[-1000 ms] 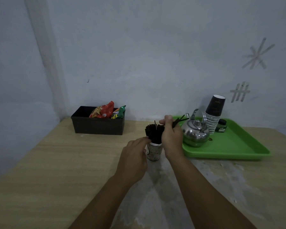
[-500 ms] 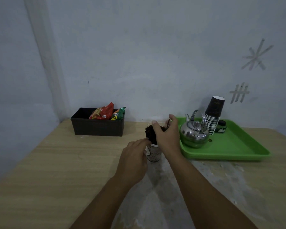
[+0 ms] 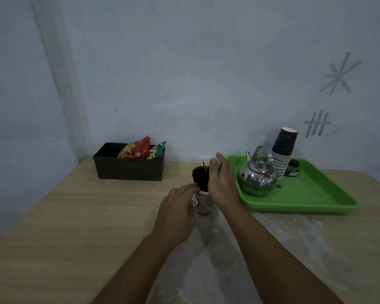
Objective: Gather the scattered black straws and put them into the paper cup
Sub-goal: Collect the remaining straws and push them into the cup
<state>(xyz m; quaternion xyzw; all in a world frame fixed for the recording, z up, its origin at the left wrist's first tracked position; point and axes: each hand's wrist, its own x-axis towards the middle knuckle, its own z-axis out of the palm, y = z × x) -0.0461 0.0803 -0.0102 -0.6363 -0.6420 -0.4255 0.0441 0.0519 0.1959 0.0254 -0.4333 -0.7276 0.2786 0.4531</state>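
Paper cup (image 3: 203, 204) on table (image 3: 75, 216), black straws (image 3: 200, 177) bunched inside. Left hand (image 3: 177, 212) grip pinches the bundle's left side; right hand (image 3: 222, 183) upright, fingers straight, released, against its right.

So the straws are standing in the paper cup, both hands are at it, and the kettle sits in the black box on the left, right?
Not quite. The head view shows the kettle on the green tray, right of the paper cup. The black box holds snack packets. The rest stands: straws in the cup, left hand and right hand at it.
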